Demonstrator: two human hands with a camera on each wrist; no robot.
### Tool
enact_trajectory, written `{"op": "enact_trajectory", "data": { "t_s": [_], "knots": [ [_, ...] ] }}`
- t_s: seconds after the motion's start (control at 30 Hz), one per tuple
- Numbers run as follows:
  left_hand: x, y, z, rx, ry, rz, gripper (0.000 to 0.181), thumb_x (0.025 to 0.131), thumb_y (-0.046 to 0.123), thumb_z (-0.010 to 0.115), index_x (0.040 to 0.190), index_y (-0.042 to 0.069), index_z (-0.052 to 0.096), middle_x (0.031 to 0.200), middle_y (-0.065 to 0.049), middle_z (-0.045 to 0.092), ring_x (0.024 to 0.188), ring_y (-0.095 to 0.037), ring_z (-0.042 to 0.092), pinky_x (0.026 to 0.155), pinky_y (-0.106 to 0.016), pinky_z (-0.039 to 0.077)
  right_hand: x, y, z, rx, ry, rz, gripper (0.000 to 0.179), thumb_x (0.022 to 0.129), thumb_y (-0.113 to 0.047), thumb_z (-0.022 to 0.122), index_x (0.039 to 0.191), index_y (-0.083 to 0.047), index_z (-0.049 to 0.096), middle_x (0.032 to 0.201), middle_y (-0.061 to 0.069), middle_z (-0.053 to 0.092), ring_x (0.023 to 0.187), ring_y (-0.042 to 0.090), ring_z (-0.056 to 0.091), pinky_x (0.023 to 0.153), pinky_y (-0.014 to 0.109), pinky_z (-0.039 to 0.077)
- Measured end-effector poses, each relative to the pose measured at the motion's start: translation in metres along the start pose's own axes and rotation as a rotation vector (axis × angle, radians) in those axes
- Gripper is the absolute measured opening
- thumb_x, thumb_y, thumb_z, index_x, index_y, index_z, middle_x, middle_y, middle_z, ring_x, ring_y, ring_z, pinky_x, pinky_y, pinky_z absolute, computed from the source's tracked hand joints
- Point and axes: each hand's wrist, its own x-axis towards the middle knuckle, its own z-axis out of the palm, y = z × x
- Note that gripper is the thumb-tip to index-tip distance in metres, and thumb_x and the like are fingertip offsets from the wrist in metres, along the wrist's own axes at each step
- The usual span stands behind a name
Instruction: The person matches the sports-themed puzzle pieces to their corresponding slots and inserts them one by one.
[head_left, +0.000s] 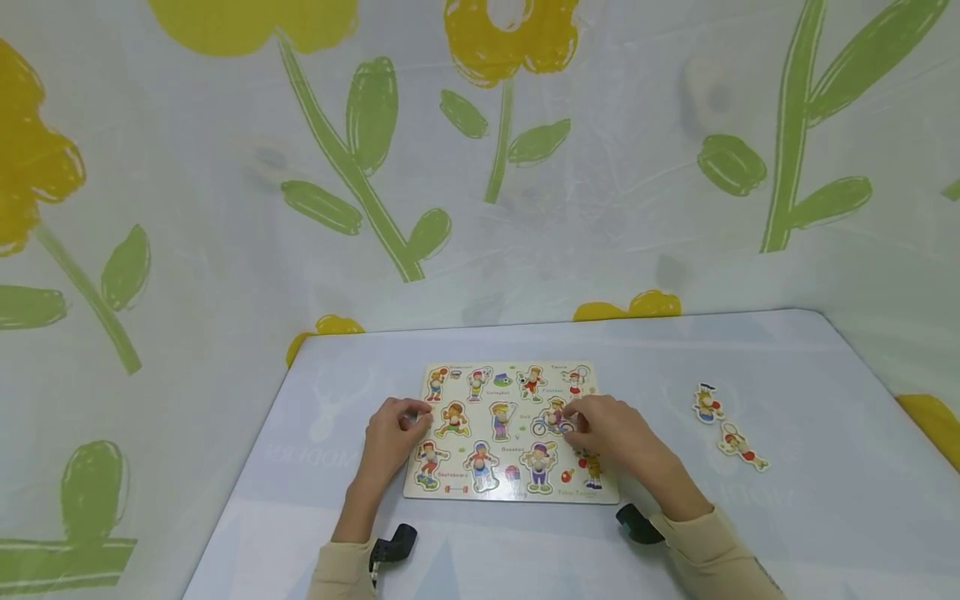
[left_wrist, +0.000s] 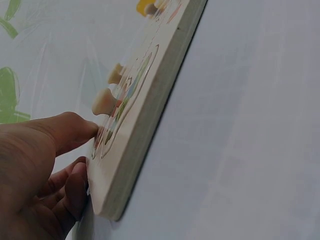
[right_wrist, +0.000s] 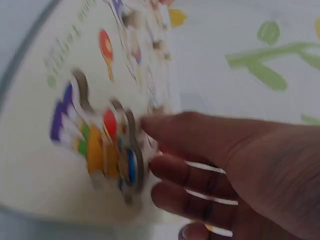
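A wooden peg puzzle board with sports figures lies on the table. My left hand is at its left edge; in the left wrist view the thumb and curled fingers grip that edge. Over the board's right side is my right hand, thumb and forefinger parted beside the cyclist piece. Just below this hand lies the table tennis figure, blurred and large in the right wrist view, its thick edge showing. Round wooden knobs stand up from the pieces.
Two loose figure pieces lie on the table to the right of the board: one with a dark cap and one lying diagonally. A flower-printed curtain hangs behind the table. Dark wrist devices sit near both sleeves.
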Motion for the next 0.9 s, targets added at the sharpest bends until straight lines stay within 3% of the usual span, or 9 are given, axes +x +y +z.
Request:
{"op": "enact_trajectory", "data": {
  "t_s": [0.23, 0.4, 0.9],
  "knots": [
    [-0.001, 0.001, -0.001, 0.0, 0.001, 0.014, 0.013, 0.086, 0.021, 0.073, 0.097, 0.015, 0.075, 0.091, -0.004, 0.061, 0.072, -0.013, 0.049, 0.063, -0.023, 0.039, -0.002, 0.023, -0.02, 0.008, 0.001, -0.027, 0.029, 0.08, -0.022, 0.08, 0.107, -0.014, 0.072, 0.08, -0.004, 0.059, 0.076, 0.015, 0.051, 0.068, 0.029, 0.043],
    [-0.001, 0.001, 0.0, 0.0, -0.002, 0.023, 0.013, 0.087, 0.02, 0.072, 0.098, 0.014, 0.074, 0.093, -0.004, 0.062, 0.072, -0.013, 0.049, 0.062, -0.022, 0.039, -0.004, 0.038, -0.033, 0.023, 0.012, -0.035, 0.029, 0.08, -0.019, 0.08, 0.108, -0.012, 0.071, 0.082, -0.002, 0.061, 0.076, 0.015, 0.052, 0.067, 0.029, 0.045],
    [0.0, 0.002, 0.001, 0.013, 0.021, 0.019, 0.014, 0.084, 0.018, 0.075, 0.097, 0.014, 0.075, 0.091, -0.004, 0.063, 0.07, -0.012, 0.049, 0.062, -0.022, 0.038, -0.018, 0.077, -0.061, 0.061, -0.014, 0.023, 0.026, 0.084, -0.011, 0.074, 0.109, -0.01, 0.068, 0.091, 0.003, 0.064, 0.082, 0.019, 0.054, 0.07, 0.031, 0.048]
  ]
}}
